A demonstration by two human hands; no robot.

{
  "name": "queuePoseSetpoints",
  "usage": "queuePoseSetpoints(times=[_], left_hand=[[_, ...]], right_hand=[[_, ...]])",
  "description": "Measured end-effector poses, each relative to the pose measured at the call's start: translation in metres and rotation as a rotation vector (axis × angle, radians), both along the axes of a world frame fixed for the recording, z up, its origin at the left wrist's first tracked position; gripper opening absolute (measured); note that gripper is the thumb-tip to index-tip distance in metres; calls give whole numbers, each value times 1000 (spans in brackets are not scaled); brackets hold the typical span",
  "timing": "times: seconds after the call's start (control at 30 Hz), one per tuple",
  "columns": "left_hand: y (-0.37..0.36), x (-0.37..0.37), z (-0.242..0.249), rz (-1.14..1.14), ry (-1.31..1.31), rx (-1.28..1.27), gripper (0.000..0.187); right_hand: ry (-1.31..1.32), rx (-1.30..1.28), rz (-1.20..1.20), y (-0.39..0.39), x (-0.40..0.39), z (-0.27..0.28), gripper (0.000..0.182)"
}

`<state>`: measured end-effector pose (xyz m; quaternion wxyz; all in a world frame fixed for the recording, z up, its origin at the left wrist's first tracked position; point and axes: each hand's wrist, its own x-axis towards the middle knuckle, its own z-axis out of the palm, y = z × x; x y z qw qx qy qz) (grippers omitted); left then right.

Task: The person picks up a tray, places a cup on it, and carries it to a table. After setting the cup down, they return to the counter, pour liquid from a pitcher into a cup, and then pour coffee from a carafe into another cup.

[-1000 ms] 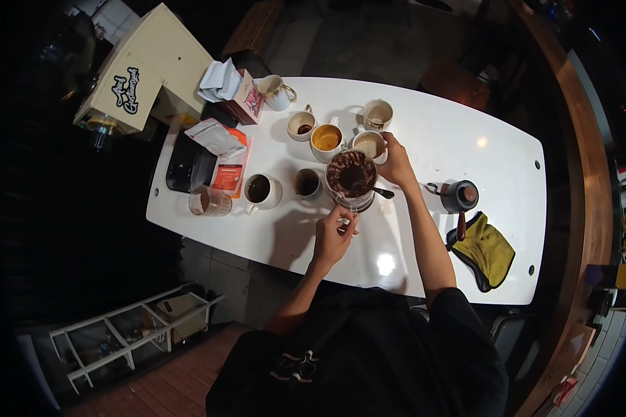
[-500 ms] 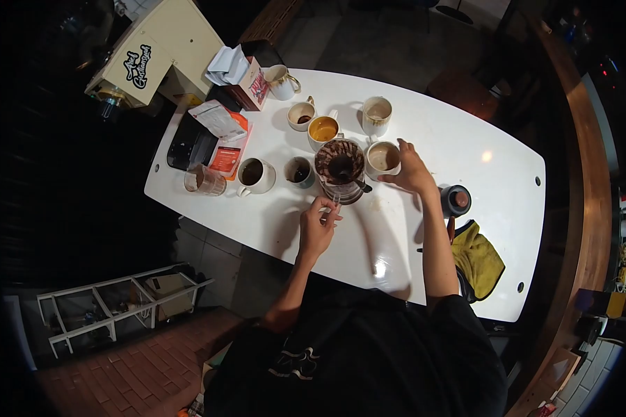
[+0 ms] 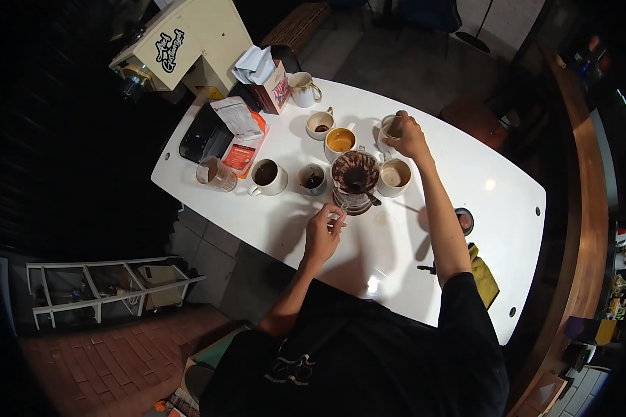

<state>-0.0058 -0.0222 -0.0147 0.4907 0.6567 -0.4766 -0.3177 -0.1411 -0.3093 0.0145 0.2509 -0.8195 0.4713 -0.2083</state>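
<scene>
My left hand (image 3: 325,228) is closed on the handle of the glass server (image 3: 353,204), at its near side. On the server sits a dripper (image 3: 355,172) with dark wet grounds inside. Fingers of my right hand (image 3: 409,139) wrap round the rim of a cup (image 3: 390,126) at the back of the table. A white cup with a pale residue (image 3: 395,176) stands right of the dripper. Behind the dripper are a cup with an amber inside (image 3: 340,141) and a small cup with dark dregs (image 3: 320,125).
On the white table (image 3: 257,222) a dark-filled mug (image 3: 267,178), a smaller cup (image 3: 312,179) and a clear glass (image 3: 216,174) stand at left. Bags (image 3: 240,118), a box (image 3: 275,90) and a tall mug (image 3: 304,90) lie beyond. A round dark container (image 3: 464,221) and green cloth (image 3: 484,278) are right.
My right hand has moved from the pale-residue cup to the cup behind it and taken hold there. My left hand stays at the server handle. The whole view has shifted slightly.
</scene>
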Motion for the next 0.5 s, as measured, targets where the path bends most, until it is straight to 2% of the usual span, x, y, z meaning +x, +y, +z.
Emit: queuePoseSetpoints(times=[0.13, 0.23, 0.33, 0.4, 0.5], left_hand=[[5, -3, 12, 37, 32, 5, 16], [12, -2, 15, 44, -42, -37, 22], [21, 9, 14, 48, -149, -33, 27], [29, 18, 16, -193, -201, 92, 30], [24, 23, 28, -589, -71, 202, 30]], right_hand=[[-56, -24, -42, -5, -2, -10, 81], [-154, 2, -11, -11, -6, -11, 79], [-232, -83, -103, -8, -15, -1, 74], [-378, -268, -161, 2, -31, 16, 71], [-503, -318, -214, 42, -58, 66, 65]])
